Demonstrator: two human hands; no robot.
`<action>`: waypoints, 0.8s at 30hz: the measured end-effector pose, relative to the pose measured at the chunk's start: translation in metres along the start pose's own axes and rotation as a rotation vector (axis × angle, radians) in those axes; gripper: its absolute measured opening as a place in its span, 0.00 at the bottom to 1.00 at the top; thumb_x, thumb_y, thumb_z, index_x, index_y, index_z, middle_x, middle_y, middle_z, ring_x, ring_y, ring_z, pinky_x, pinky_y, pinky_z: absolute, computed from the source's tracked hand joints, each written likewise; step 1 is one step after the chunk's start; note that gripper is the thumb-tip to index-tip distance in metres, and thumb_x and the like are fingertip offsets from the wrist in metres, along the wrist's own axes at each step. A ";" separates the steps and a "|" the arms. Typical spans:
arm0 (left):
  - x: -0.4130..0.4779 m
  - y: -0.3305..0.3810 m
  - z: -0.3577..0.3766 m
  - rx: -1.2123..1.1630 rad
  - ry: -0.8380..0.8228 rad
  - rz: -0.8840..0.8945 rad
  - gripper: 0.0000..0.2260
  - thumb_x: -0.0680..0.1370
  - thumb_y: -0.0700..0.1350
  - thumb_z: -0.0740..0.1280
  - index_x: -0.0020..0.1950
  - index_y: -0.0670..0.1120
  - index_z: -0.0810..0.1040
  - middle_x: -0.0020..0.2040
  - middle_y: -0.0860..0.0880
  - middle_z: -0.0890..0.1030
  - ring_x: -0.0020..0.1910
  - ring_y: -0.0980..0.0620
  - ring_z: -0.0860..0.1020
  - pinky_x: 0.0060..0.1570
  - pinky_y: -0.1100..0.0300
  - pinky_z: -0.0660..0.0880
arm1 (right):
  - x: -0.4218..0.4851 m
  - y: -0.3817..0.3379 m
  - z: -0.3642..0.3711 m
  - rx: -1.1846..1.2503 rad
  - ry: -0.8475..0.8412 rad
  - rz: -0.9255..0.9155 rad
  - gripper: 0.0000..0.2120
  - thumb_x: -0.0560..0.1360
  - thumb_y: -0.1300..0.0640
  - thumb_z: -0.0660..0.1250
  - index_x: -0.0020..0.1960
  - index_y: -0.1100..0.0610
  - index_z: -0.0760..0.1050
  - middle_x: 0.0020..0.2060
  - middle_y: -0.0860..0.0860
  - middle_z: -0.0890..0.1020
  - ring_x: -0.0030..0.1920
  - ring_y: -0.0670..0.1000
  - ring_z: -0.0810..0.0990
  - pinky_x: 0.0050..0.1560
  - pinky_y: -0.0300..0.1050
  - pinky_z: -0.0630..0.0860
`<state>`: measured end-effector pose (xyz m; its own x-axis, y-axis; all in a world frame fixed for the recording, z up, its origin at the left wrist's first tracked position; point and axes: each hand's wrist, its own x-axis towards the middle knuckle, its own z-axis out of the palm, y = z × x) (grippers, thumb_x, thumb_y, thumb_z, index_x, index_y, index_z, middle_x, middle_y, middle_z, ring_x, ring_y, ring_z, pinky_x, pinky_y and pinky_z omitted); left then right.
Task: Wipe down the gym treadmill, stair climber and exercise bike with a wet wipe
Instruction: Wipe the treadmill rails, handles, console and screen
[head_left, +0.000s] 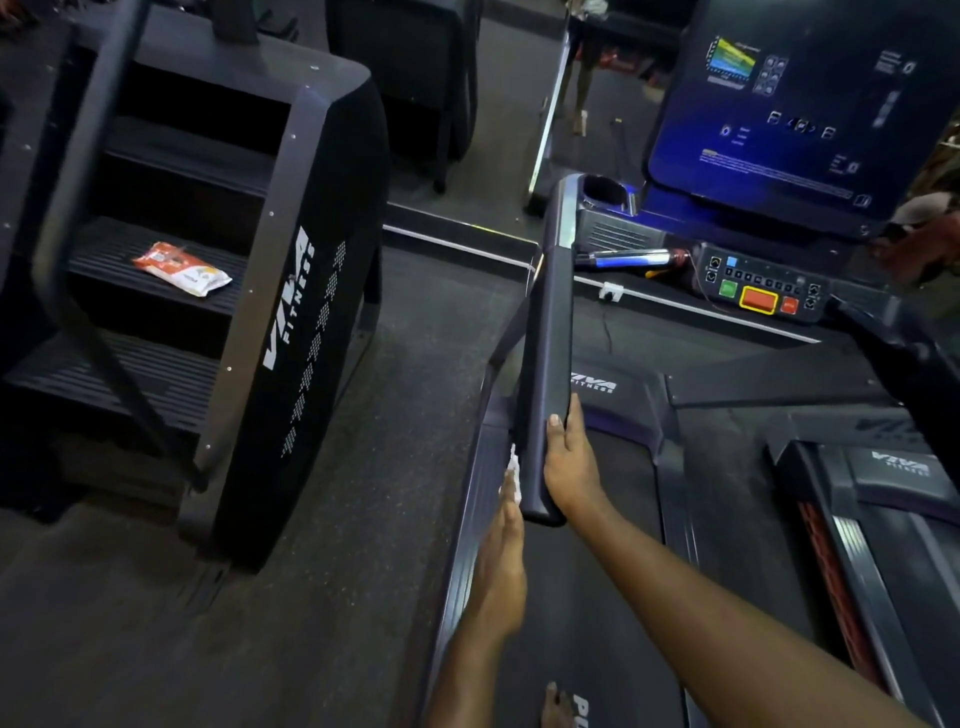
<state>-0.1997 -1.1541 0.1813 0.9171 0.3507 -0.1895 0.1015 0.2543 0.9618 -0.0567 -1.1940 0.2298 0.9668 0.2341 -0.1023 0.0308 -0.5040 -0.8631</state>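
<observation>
I stand on the treadmill belt (582, 623). The treadmill's left handrail (548, 338) is a long dark padded bar running away from me. My right hand (569, 462) grips its near end from the right side. My left hand (501, 561) presses a white wet wipe (513, 475) against the rail's left side, fingers flat and stretched forward. Most of the wipe is hidden behind the fingers. The stair climber (291, 291) stands to the left, black with a white logo. The exercise bike is not in view.
A red and white wipes packet (182, 268) lies on a step of the stair climber. The treadmill console (800, 104) and button panel (761, 286) are ahead right, with a bottle (634, 258) beside them. A second treadmill (883, 493) is at right. Dark floor (405, 364) separates the machines.
</observation>
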 end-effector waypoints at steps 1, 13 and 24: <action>0.013 0.006 -0.001 0.001 -0.004 -0.029 0.30 0.80 0.73 0.49 0.79 0.63 0.64 0.77 0.63 0.66 0.77 0.63 0.61 0.79 0.49 0.57 | 0.000 0.000 0.000 -0.005 0.003 0.004 0.28 0.87 0.52 0.52 0.83 0.54 0.48 0.81 0.52 0.60 0.79 0.51 0.61 0.72 0.36 0.57; 0.035 -0.013 -0.011 -0.041 -0.080 -0.042 0.28 0.82 0.69 0.50 0.80 0.59 0.63 0.78 0.60 0.66 0.78 0.61 0.61 0.79 0.47 0.55 | -0.004 -0.006 -0.001 -0.031 0.008 0.024 0.28 0.87 0.51 0.53 0.83 0.54 0.49 0.79 0.55 0.63 0.78 0.55 0.64 0.73 0.41 0.60; 0.042 0.001 -0.003 -0.137 -0.103 -0.009 0.27 0.84 0.65 0.52 0.80 0.53 0.65 0.78 0.50 0.68 0.79 0.50 0.63 0.78 0.41 0.57 | -0.005 -0.003 -0.002 0.069 0.005 -0.008 0.27 0.87 0.53 0.53 0.83 0.55 0.49 0.79 0.52 0.63 0.76 0.49 0.64 0.67 0.31 0.59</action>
<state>-0.1623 -1.1365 0.1733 0.9518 0.2557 -0.1697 0.0626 0.3797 0.9230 -0.0607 -1.1954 0.2342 0.9678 0.2337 -0.0934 0.0207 -0.4440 -0.8958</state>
